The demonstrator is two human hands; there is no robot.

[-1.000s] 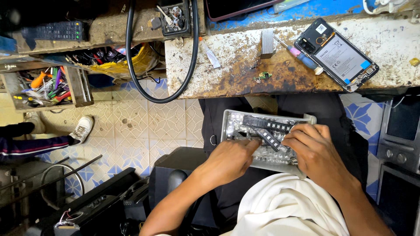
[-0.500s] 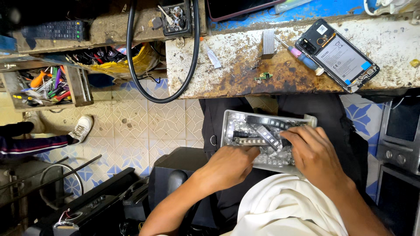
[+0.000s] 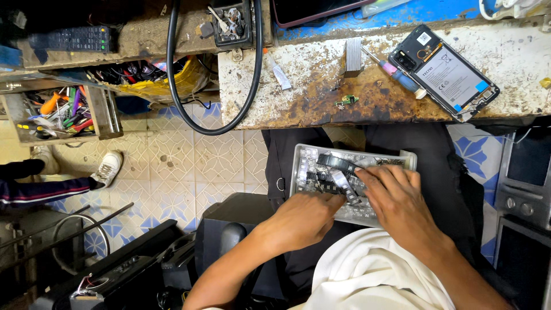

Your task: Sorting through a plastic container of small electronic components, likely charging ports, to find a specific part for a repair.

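Looking down from the head camera, both hands are over a clear plastic tray (image 3: 410, 158) resting on the person's lap, in the lower middle of the frame, just below the edge of the worn bench (image 3: 516, 63).

The tray runs long from left to right of the frame, and it is full of small dark and clear parts (image 3: 313, 172). The left hand (image 3: 301, 221) sits at the tray's lower left edge, fingers curled down onto the near rim; whether they pinch anything I cannot tell. The right hand (image 3: 399, 201) lies further in, from the lower right, fingers spread and laid flat over the parts, their tips touching a flat dark strip (image 3: 342, 185) that slants toward the upper left. That strip lies just up-frame of the left hand and directly at the right hand's fingertips, so the right hand is nearer.

On the bench above, well apart from both hands, lie an opened phone (image 3: 445, 72) and a screwdriver (image 3: 396, 74).
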